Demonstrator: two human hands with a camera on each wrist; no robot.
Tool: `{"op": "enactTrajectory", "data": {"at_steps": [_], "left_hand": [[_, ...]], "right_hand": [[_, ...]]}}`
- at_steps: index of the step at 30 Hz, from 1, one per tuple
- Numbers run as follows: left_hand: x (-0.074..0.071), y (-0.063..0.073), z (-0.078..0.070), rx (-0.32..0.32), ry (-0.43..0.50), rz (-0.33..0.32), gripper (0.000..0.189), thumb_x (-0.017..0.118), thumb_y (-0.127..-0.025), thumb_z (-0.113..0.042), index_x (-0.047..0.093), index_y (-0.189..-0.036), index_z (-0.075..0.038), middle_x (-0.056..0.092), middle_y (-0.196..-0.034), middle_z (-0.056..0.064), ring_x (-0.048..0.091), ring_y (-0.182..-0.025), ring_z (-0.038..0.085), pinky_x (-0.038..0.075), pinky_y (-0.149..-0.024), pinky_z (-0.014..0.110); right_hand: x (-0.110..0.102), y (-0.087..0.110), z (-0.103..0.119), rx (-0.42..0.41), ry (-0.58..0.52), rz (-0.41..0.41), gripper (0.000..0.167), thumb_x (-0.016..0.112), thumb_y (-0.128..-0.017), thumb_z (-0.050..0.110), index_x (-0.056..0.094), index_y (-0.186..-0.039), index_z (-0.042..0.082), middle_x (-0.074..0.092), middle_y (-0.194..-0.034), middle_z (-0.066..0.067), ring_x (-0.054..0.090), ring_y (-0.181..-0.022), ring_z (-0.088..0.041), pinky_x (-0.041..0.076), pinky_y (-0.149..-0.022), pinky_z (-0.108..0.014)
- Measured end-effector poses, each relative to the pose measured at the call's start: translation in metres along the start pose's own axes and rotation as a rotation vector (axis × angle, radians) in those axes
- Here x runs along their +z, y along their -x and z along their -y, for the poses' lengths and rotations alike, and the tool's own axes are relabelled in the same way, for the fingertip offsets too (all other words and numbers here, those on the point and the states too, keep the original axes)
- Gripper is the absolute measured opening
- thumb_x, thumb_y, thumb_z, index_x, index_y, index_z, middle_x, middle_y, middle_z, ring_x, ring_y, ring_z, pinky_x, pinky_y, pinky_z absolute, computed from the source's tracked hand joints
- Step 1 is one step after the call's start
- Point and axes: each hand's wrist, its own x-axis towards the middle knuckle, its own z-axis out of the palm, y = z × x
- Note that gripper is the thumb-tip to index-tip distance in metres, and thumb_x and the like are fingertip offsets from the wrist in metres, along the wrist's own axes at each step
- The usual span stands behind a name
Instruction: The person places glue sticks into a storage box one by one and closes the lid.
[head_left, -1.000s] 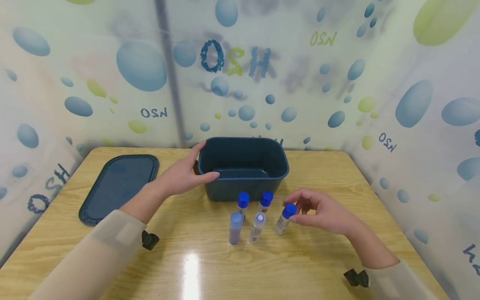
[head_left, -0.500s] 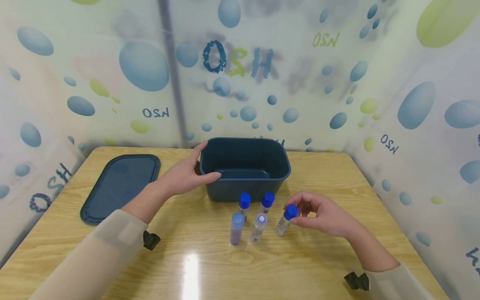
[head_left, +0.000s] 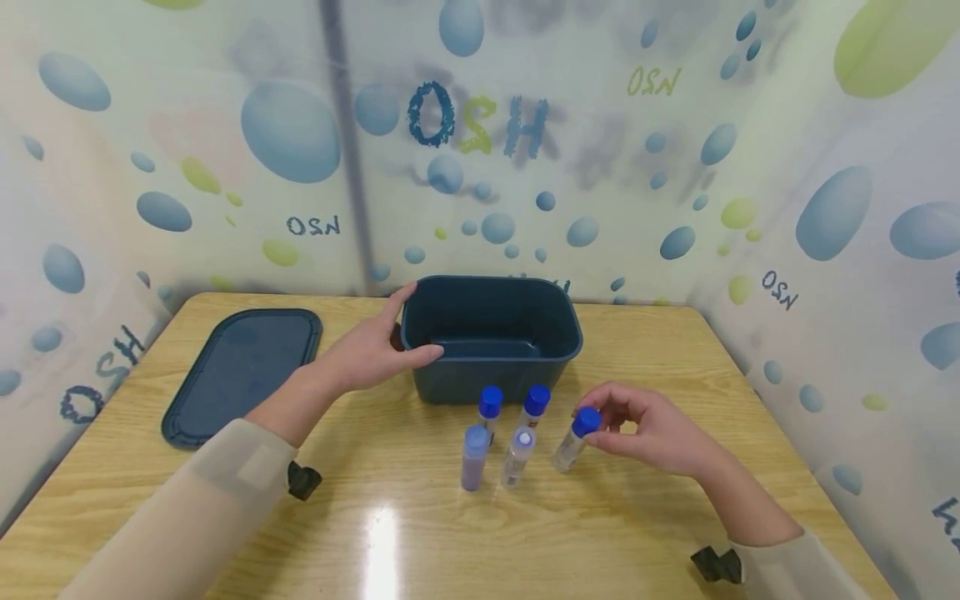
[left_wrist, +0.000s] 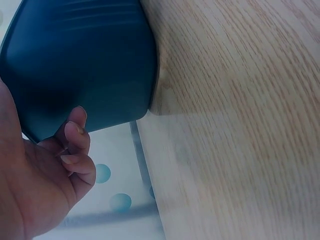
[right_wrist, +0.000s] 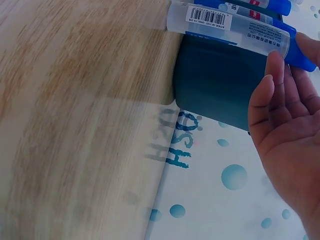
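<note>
**Right hand (head_left: 648, 425) pinches a blue-capped tube (head_left: 571, 450) while left hand (head_left: 367, 350) holds a dark bin (head_left: 450, 382)**

A person works at a wooden counter (head_left: 637, 533), with both hands occupied. The right hand has the tube pinched near its cap between thumb and fingers. The tube is just right of the other tubes and in front of the bin's right end, cap uppermost and leaning to the right in the head view; whether its base touches the counter cannot be told. The right wrist view shows its clear body, with a white barcode label.

The left hand grips the bin's left end, its thumb over the near rim and its index finger at the far corner. The left wrist view shows other fingers curled near the bin's side. The bin's open top faces up.

Four more tubes stand upright in front of the bin. Two with blue caps, a left one (head_left: 491, 407) and a right one (head_left: 536, 407), are closest to it. Nearer the person are a lilac tube (head_left: 473, 458) and a clear, pale-topped tube (head_left: 517, 460), side by side.

A dark lid (head_left: 240, 375) lies flat to the left, partly behind the left forearm. A backdrop (head_left: 600, 192) printed with blue and green spots rises behind the counter.
</note>
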Motion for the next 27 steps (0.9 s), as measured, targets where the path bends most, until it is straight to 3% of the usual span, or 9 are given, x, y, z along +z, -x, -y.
{"op": "enactTrajectory", "data": {"at_steps": [16,27], "left_hand": [[0.002,0.001,0.001,0.004,0.018,0.003,0.119,0.069,-0.096,-0.077,-0.007,-0.177,-0.037,0.069,-0.09,0.007,0.062,-0.076,0.023,0.049,-0.068,0.04],[0.002,-0.001,0.002,0.002,0.007,-0.001,0.118,0.068,-0.096,-0.078,-0.008,-0.177,-0.038,0.069,-0.089,0.007,0.062,-0.075,0.023,0.048,-0.067,0.04]], "right_hand": [[-0.013,0.005,0.007,-0.096,0.064,-0.111,0.029,0.081,-0.1,0.008,0.075,-0.127,0.015,0.075,-0.105,-0.001,0.067,-0.088,-0.015,0.056,-0.07,-0.027],[-0.022,0.004,0.019,-0.22,0.063,-0.199,0.035,0.078,-0.096,-0.008,0.075,-0.129,0.004,0.076,-0.102,0.009,0.068,-0.083,-0.012,0.058,-0.072,-0.024]]}}
